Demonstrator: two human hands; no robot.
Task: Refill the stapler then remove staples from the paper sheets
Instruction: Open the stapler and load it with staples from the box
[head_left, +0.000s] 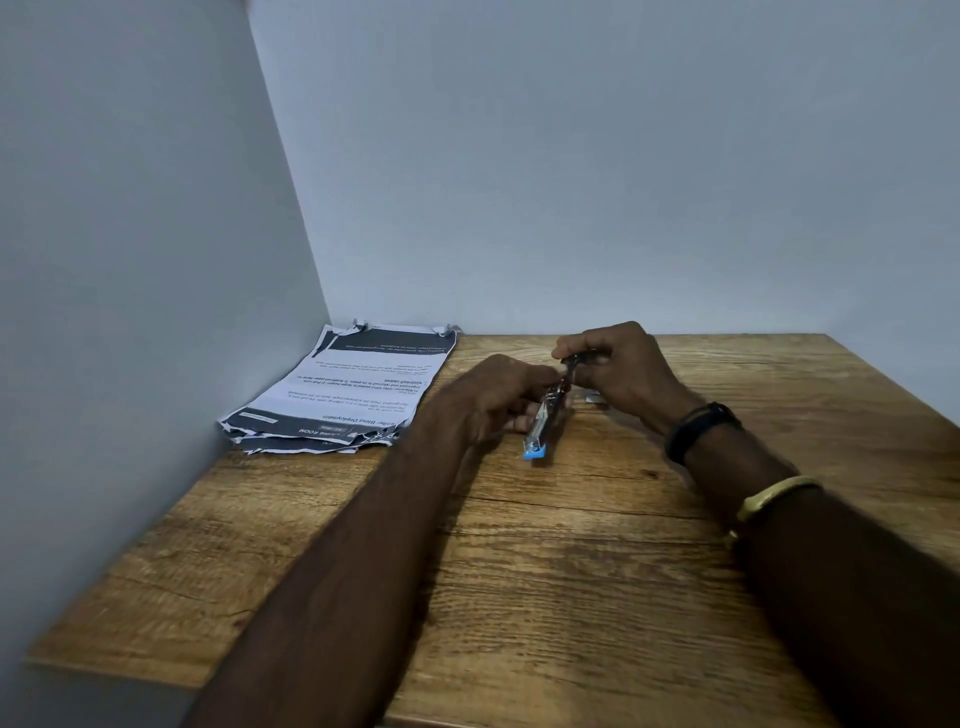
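A small metal stapler (543, 426) with a blue end sits between both hands near the middle of the wooden table (571, 571). My left hand (488, 397) grips its body from the left. My right hand (615, 371) pinches the dark part at its far end, fingers curled. A stack of printed paper sheets (348, 392) with torn, stapled corners lies at the back left by the wall. A small pale object (594, 398) lies under my right hand, mostly hidden.
Grey walls close the table off at the back and left. A black band (698, 428) and a gold bangle (774, 499) sit on my right wrist. The table's left edge runs diagonally toward the near side.
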